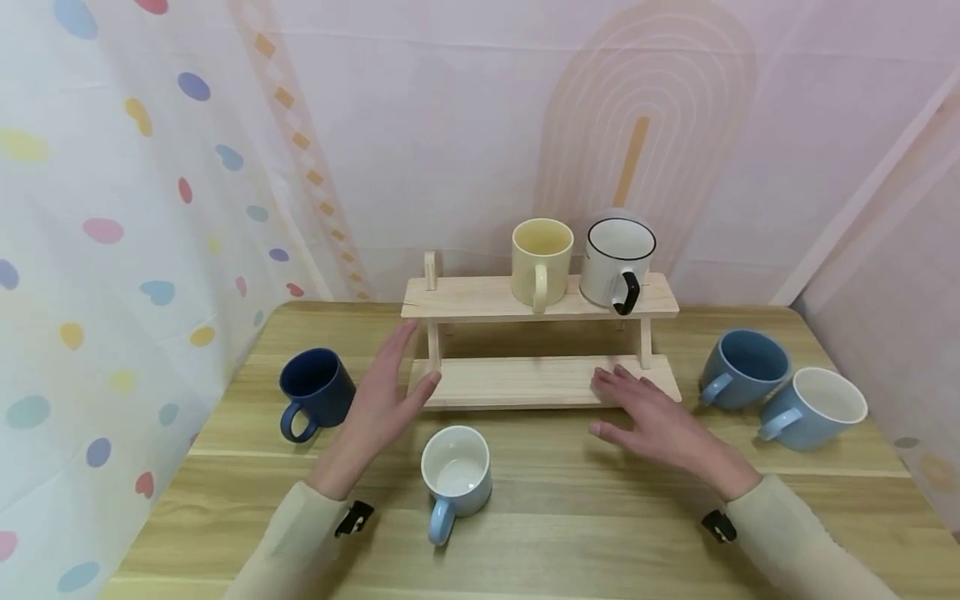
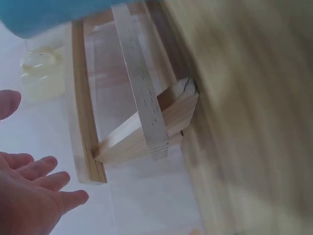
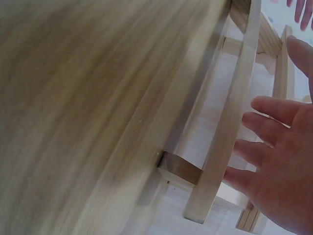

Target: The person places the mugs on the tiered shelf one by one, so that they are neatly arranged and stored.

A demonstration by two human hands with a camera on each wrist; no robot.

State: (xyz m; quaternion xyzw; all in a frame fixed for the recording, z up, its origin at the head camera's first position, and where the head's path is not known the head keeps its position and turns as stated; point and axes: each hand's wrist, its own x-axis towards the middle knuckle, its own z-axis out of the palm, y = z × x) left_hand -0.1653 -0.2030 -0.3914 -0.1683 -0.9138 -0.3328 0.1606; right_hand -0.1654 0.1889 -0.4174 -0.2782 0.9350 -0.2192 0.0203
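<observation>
A two-tier wooden shelf (image 1: 517,383) stands at the back of the table, a cream mug (image 1: 528,279) and a white mug with black rim and handle (image 1: 600,279) on its upper board. My left hand (image 1: 375,408) is held with fingers extended by the shelf's left end, holding nothing. Over the right part of the lower board, my right hand (image 1: 656,421) spreads its fingers, also without anything in its grasp; the right wrist view shows its fingertips (image 3: 232,176) close to the board edge. Between the forearms sits a light blue mug (image 1: 471,500) with a white inside, handle toward me.
A navy mug (image 1: 333,396) stands left of my left hand. At the right are a dusty blue mug (image 1: 735,385) and a light blue mug (image 1: 806,425), side by side. Behind the wooden table (image 1: 570,533) hangs a patterned curtain (image 1: 435,150).
</observation>
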